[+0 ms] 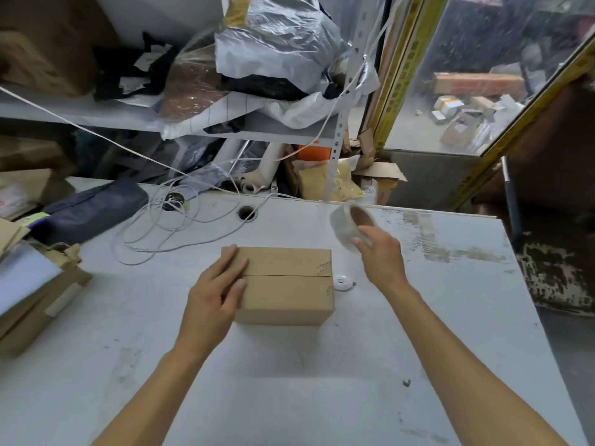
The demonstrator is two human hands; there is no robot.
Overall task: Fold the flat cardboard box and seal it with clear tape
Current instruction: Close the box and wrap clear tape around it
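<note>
The fingers [236, 268] of the person's left hand [215, 294] lie flat and spread a little apart on the left end of a cardboard box [285, 284], pressing down on its top without gripping it. The fingertips reach across the seam where the two top flaps meet. The box is already folded into shape, its flaps closed, with no tape visible along the seam. It sits near the middle of a scuffed white surface [289, 381].

The fingers [362, 241] of the right hand [381, 259] are curled around a roll of clear tape [351, 225], clamped on its rim. The roll is held up in the air, beyond and to the right of the box, tilted so its brown cardboard core faces the viewer. It is slightly blurred.

Just beside the right end of the box, a small round white object [343, 281] rests on the surface; what it is cannot be made out.

Farther back on the surface, a loose tangle of white cord [167, 233] loops around a round cable hole [247, 213]. To the left lies a dark grey fabric pouch [93, 209], and at the left edge a stack of flat cardboard and paper [32, 291].

Behind the surface stands a metal shelf [96, 114] crowded with crumpled grey plastic bags [280, 43] and brown parcels. To the right, a dusty glass panel [483, 75] in a yellow frame shows scattered boxes on the ground outside.
</note>
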